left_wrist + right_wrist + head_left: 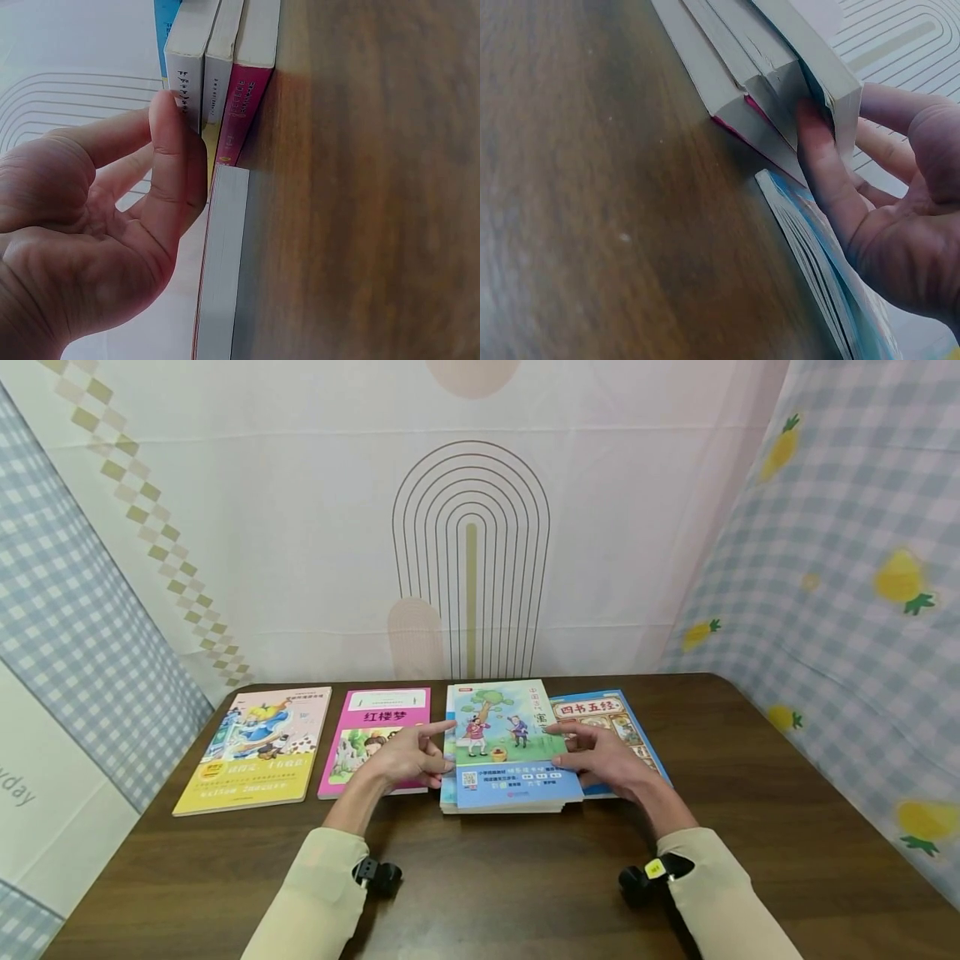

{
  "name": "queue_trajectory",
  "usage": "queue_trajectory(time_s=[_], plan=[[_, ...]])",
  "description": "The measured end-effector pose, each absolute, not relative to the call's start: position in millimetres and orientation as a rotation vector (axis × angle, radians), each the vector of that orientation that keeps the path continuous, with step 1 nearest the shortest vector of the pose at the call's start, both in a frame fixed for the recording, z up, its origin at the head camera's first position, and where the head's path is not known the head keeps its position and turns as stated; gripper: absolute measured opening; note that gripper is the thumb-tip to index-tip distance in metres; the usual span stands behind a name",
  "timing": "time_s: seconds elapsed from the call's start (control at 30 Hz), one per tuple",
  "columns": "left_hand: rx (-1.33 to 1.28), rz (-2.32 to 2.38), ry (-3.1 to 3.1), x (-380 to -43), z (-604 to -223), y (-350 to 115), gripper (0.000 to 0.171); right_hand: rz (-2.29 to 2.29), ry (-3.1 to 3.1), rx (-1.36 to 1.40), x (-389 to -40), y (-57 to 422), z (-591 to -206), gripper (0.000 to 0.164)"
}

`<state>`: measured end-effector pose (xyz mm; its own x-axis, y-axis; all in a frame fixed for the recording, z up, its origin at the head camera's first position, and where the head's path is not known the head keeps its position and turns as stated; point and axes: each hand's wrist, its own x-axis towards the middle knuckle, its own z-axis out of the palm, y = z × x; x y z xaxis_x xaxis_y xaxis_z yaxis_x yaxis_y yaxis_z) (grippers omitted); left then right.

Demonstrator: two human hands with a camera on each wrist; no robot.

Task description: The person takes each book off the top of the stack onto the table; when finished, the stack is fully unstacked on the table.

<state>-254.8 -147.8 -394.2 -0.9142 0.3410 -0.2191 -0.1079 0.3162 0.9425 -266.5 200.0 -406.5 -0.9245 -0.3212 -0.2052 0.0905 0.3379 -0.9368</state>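
Note:
Near the middle of the table's back half lies a stack of several books, topped by a green and blue picture-covered book (510,743) set slightly right of those beneath. My right hand (607,760) pinches that top book by its right edge; in the right wrist view the thumb (821,157) sits at a gap under its page block. At the stack's left side, my left hand (405,758) touches the edge with a fingertip, its index finger stretched forward. A white-spined book (187,75) and a magenta-spined book (244,97) show in the stack.
A pink book (375,727) lies left of the stack, and a yellow and pink book (262,752) farther left. A blue-bordered book (630,727) lies partly covered at the right. Behind the brown table (495,877) hangs a patterned cloth (315,527).

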Motion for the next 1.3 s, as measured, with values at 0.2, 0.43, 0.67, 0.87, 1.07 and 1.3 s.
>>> queue_trajectory(time_s=[0.2, 0.43, 0.67, 0.87, 1.07, 1.3], plan=[[0.199, 1.613, 2.212, -255.0, -394.5, -147.9, 0.074, -1.601, 2.212, -0.212, -268.0, 207.3, -404.9, 0.064], [0.166, 1.584, 2.232, -254.6, -392.7, -146.2, 0.071, -1.711, 2.086, -0.173, -267.6, 215.1, -406.0, 0.057], [0.174, 1.595, 2.21, -253.7, -393.5, -146.4, 0.072, -1.766, 2.008, -0.17, -269.7, 217.4, -409.0, 0.057], [0.181, 1.59, 2.216, -253.4, -392.9, -146.6, 0.072, -1.791, 1.965, -0.196, -271.2, 220.7, -411.8, 0.06], [0.203, 1.591, 2.215, -254.0, -393.4, -146.1, 0.073, -1.871, 1.927, -0.224, -270.8, 221.9, -411.4, 0.062], [0.206, 1.581, 2.214, -255.0, -393.2, -147.4, 0.073, -1.904, 1.913, -0.251, -269.1, 227.6, -403.9, 0.063]])
